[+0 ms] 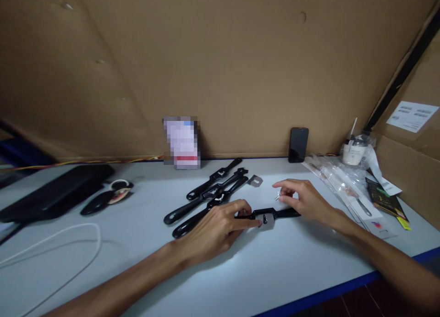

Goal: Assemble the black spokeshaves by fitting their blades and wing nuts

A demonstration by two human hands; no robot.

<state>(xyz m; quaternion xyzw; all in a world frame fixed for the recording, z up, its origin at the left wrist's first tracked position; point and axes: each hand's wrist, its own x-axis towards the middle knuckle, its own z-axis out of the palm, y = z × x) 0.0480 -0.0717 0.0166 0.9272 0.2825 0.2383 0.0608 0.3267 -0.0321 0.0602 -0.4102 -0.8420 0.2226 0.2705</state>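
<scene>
On the table lies a black spokeshave (286, 213) with a grey metal blade (269, 223) set on its middle. My left hand (220, 223) is closed around the spokeshave's left handle, and a fingertip presses on the blade beside its slot. Just above the right handle, my right hand (304, 200) pinches a small silvery screw (277, 196) between thumb and finger. Several more black spokeshaves (206, 193) lie side by side to the left, partly hidden behind my left hand. A loose slotted blade (255, 181) rests beyond the spokeshave being held.
A phone (298, 145) leans on the cardboard wall (237, 79); a blurred-out upright item (184, 143) stands left of it. Plastic-wrapped packages (354, 193) and a cup (354, 152) are at right. At left are a black case (58, 191), a dark mouse-shaped object (98, 202) and a white cable (98, 234).
</scene>
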